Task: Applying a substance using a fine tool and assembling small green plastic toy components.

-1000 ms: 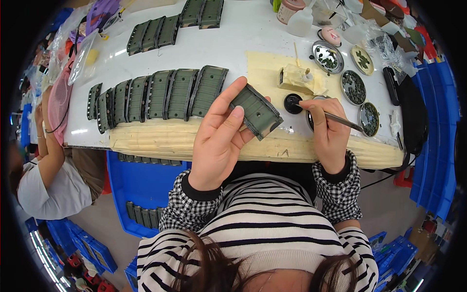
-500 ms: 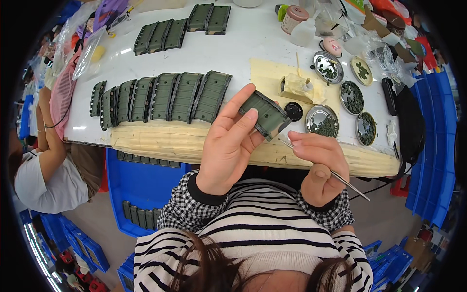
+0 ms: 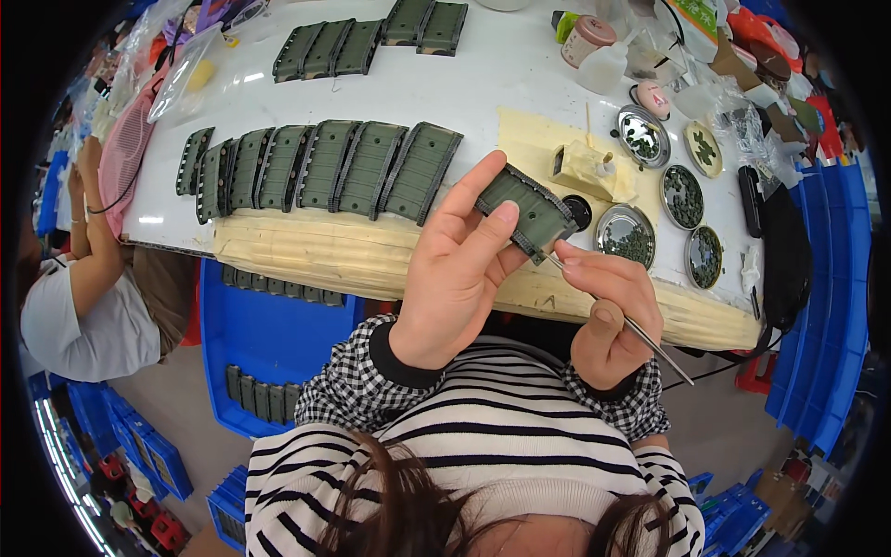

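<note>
My left hand grips a green ribbed plastic panel with dark toothed edges, thumb on its face and index finger along its upper end. It is held tilted above the table's near edge. In my right hand are slim silver tweezers, their tip at the panel's lower right corner. Whether the tip holds anything is too small to tell. A row of similar panels stretches across the table to the left. Just beyond the held panel sits a small black round pot.
Right of my hands stand round metal dishes of small green pieces and a cream dish. A tape-wrapped block rests on yellow paper. More panels lie farther back. A blue tray is below the table; another person sits at left.
The view has shifted slightly, so the table's things sit a little farther right. The tweezers' tip has come closer to the panel's lower right corner. My left hand still holds the panel.
</note>
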{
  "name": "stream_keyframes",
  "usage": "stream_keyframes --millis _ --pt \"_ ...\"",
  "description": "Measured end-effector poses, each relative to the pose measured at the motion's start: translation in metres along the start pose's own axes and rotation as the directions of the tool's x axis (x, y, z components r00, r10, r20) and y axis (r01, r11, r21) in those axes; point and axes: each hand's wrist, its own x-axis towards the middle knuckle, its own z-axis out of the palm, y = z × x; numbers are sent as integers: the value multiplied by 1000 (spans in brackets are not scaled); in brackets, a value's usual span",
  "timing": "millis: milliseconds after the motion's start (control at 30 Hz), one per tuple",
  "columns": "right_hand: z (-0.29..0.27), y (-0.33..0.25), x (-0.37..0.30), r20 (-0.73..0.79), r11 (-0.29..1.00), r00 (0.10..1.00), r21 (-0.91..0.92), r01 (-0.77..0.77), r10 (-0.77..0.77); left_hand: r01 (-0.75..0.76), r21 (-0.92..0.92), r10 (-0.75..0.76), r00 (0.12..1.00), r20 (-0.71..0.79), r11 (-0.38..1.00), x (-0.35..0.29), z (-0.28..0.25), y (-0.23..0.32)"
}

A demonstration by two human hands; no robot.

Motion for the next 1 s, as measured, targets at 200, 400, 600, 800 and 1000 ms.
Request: stream_keyframes --millis 200,400,600,800,1000 --pt "1 1 0 4 1000 1000 1 -9 9 -1 -11 1 1000 -9 1000 0 -1 -1" --pt "0 0 1 34 999 999 -35 -17 18 -5 -19 4 1000 -17 1000 0 -1 -2" --pt "-2 -5 1 73 996 997 -84 3 4 -18 -42 18 1000 12 999 0 0 -2" --pt "-2 -6 1 78 996 996 -83 41 -35 -44 -44 46 998 45 998 -2 3 0" --pt "-2 -5 0 76 994 995 -91 67 -61 -48 -28 49 997 52 998 -3 5 1"
